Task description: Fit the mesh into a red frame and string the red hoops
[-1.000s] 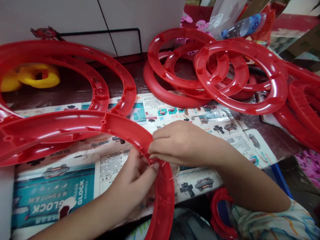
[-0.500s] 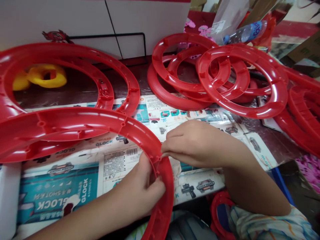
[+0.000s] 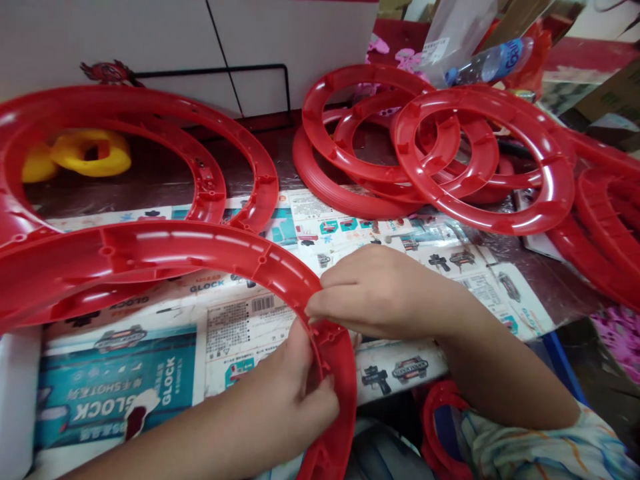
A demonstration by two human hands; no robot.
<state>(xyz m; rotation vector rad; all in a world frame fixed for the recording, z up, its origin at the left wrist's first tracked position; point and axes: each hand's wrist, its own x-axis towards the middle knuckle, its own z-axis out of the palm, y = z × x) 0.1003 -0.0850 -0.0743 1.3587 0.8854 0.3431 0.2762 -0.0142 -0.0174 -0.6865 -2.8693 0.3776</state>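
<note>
A large red plastic ring (image 3: 165, 250) with ribs on its inner face arcs across the near left of the table and bends down past the front edge. My left hand (image 3: 295, 393) is closed on its rim from inside and below, thumb over the outer edge. Just above it, my right hand (image 3: 385, 290) rests knuckles-up, fingertips pinched against the same rim. I cannot make out anything small between those fingertips.
A second big red ring (image 3: 250, 157) lies behind. A pile of smaller red rings (image 3: 435, 153) sits at back right, more at the right edge (image 3: 610, 220). Yellow parts (image 3: 85, 153) sit far left. Printed toy-gun cardboard (image 3: 120, 387) covers the table; a plastic bottle (image 3: 490, 63) lies behind.
The held ring has turned in my hands, its rim sliding through. My left hand slid lower along the rim; my right hand's fingertips stayed pinched on the rim.
</note>
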